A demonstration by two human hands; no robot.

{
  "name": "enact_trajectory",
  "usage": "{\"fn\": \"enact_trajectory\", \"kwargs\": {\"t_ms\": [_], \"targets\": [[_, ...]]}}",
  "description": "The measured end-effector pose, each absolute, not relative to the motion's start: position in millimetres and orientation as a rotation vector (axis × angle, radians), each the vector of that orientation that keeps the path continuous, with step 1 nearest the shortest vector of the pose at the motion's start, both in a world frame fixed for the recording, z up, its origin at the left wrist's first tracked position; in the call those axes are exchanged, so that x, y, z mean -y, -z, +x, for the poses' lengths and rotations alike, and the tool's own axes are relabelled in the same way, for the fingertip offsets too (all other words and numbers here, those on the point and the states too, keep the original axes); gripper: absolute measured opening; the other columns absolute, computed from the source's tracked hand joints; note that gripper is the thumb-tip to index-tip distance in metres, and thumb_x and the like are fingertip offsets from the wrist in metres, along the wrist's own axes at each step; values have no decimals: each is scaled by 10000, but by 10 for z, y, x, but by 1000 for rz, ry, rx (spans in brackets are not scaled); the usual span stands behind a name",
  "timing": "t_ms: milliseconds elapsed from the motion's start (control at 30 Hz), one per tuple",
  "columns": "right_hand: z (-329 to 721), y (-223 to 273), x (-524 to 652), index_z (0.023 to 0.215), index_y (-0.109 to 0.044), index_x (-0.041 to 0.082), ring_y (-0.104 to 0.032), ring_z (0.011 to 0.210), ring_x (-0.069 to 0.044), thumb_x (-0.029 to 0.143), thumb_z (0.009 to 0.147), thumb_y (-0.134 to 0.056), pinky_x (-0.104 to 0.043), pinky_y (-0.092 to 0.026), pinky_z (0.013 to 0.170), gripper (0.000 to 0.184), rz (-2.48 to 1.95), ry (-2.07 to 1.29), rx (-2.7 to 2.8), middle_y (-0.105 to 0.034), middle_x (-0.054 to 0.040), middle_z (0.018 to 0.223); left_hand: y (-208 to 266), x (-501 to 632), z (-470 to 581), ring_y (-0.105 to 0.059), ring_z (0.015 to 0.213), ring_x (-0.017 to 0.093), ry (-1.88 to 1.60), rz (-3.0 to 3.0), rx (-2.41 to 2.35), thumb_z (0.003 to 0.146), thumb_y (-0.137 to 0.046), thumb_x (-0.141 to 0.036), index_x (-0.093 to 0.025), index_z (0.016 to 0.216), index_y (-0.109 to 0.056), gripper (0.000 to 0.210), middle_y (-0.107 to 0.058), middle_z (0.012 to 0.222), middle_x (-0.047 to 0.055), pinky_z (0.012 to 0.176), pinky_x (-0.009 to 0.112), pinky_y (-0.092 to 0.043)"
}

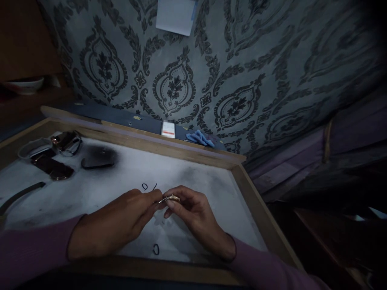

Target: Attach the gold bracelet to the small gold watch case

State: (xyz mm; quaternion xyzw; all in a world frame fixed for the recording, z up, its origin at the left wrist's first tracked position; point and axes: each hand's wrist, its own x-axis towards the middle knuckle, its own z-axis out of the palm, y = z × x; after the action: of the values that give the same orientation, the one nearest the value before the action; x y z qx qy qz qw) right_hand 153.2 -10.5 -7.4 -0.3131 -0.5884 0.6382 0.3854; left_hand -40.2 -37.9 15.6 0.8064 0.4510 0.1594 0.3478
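Observation:
My left hand (121,221) is closed, its thumb and fingertips pinching a thin, silvery, pointed tool (162,199). The tool's tip meets a small gold-coloured ornate piece (173,197), which my right hand (193,211) pinches between thumb and fingers. Both hands are close together above the white surface of a wood-framed tray (211,177). Just beyond my left fingers lie a small dark loop (144,186) and a short dark strip (155,186). Another dark curl (156,249) rests near the front rim. Fingers cover part of the gold-coloured piece, so its exact kind is unclear.
At the tray's left lie a dark glossy case-like item (54,167), a clear round container (34,148), a black flat object (98,158) and a curved strap (22,197). Behind the raised rim are a small white box (168,129) and a blue cloth (200,137).

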Motion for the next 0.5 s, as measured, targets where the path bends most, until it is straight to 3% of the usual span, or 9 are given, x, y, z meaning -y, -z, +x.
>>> {"fn": "enact_trajectory", "kwargs": {"t_ms": [500], "targets": [[1518, 111, 114, 914, -705, 198, -659, 648, -124, 264, 849, -682, -279, -572, 649, 95, -854, -1556, 1580, -695, -14, 810, -138, 417, -384, -565, 625, 172, -300, 2151, -1271, 981, -284, -234, -198, 1038, -554, 278, -608, 726, 19, 572, 266, -381]]}}
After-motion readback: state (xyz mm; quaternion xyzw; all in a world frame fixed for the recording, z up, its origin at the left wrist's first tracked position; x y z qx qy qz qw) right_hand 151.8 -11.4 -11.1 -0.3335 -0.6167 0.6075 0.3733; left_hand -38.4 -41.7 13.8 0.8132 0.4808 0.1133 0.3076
